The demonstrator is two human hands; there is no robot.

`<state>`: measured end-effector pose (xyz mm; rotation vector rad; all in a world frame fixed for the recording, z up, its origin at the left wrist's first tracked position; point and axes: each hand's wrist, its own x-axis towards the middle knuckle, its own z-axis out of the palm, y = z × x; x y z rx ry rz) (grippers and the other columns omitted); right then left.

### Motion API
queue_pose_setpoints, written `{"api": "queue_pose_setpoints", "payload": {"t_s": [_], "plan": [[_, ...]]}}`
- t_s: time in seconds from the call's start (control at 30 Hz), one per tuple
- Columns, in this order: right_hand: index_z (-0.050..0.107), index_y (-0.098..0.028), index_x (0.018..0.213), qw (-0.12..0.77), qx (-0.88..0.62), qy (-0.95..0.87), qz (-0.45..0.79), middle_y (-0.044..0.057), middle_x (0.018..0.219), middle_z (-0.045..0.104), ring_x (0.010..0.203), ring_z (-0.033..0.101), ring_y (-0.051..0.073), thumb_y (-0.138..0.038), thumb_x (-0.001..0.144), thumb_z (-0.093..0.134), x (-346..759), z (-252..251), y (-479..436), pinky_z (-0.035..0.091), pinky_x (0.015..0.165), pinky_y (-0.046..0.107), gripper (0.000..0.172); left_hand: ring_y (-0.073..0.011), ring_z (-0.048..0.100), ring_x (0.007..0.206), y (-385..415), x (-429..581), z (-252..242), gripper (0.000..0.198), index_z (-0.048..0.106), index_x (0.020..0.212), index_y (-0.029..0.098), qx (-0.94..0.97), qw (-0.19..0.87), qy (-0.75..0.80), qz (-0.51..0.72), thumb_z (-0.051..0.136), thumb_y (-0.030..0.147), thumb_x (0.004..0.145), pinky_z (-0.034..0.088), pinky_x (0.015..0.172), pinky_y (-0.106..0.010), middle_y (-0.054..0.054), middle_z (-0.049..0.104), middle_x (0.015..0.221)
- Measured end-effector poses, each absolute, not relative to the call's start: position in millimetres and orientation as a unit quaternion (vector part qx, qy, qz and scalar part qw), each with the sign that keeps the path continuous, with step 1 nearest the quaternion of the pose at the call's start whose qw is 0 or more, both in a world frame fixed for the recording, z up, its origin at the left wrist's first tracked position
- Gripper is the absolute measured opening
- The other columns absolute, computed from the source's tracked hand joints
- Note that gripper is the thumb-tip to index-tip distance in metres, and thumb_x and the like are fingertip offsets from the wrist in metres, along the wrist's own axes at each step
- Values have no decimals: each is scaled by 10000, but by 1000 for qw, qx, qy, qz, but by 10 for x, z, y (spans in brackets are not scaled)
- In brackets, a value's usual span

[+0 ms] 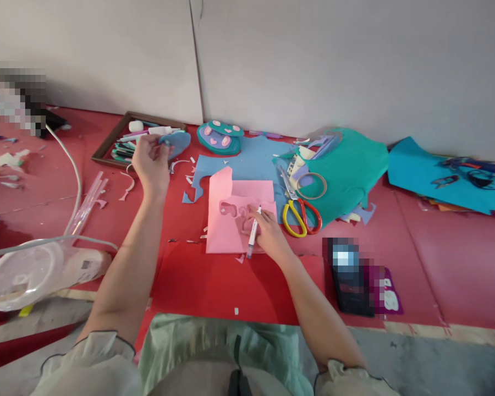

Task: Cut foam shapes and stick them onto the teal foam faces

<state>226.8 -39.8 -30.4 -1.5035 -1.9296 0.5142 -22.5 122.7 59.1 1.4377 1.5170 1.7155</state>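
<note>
My left hand (150, 162) is raised beside the wooden tray, fingers closed on a rounded blue foam piece (180, 144). My right hand (270, 235) rests on a pink foam sheet (220, 236) with a white marker (253, 234) held in its fingers, one end pointing down toward me. Holes with curved edges are cut in the pink sheet. Under it lies a larger blue foam sheet (247, 157) with a cut-out edge. Scissors (299, 212) with one yellow and one red handle lie to the right, next to a tape roll (312, 186).
The wooden tray (105, 146) holds pens and markers. Decorated foam shapes (220, 137) lie by the wall. Green foam (350, 165) and turquoise sheets (421, 176) are at right. A phone (355, 291) lies near the front edge; a plastic tub (25, 275) and cable (76, 170) are at left.
</note>
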Motion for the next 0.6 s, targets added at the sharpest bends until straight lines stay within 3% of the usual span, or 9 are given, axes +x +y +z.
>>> {"api": "queue_pose_setpoints", "payload": {"t_s": [0.1,0.23,0.33,0.47,0.6], "plan": [[629,-236,1026,313,-573,-732,194,79,1288,623,1119,540,280,-16,736,575,2268,-301,-401,470,995,498,368,-92,653,979,1345,-75,557,250,529,914,190,607,226,447,617,509,-14,770,507,980,-321,3,674,972],[622,-218,1050,301,-579,-732,196,87,1292,623,1128,544,281,16,720,549,2261,-269,-397,474,990,488,411,-160,660,1040,1552,-7,408,238,598,845,203,672,282,524,441,454,40,748,508,971,-331,-12,720,986],[626,-220,1034,298,-582,-730,201,92,1274,632,1113,557,285,-25,744,587,2255,-257,-392,472,991,492,351,-233,650,1077,1506,-16,352,260,660,780,210,688,216,605,339,438,76,760,486,992,-374,-40,736,991],[626,-217,1037,310,-575,-729,205,104,1292,625,1128,538,287,-60,755,626,2263,-269,-392,472,990,492,323,-229,639,1081,1069,110,392,343,676,968,225,719,119,605,322,410,79,809,475,996,-360,-60,692,1124],[633,-216,1034,316,-575,-722,220,113,1325,601,1142,529,283,-72,759,622,2277,-253,-398,467,989,490,311,-230,593,1181,569,322,295,397,585,1214,163,788,127,556,234,331,156,908,480,992,-369,-120,618,1283]]}}
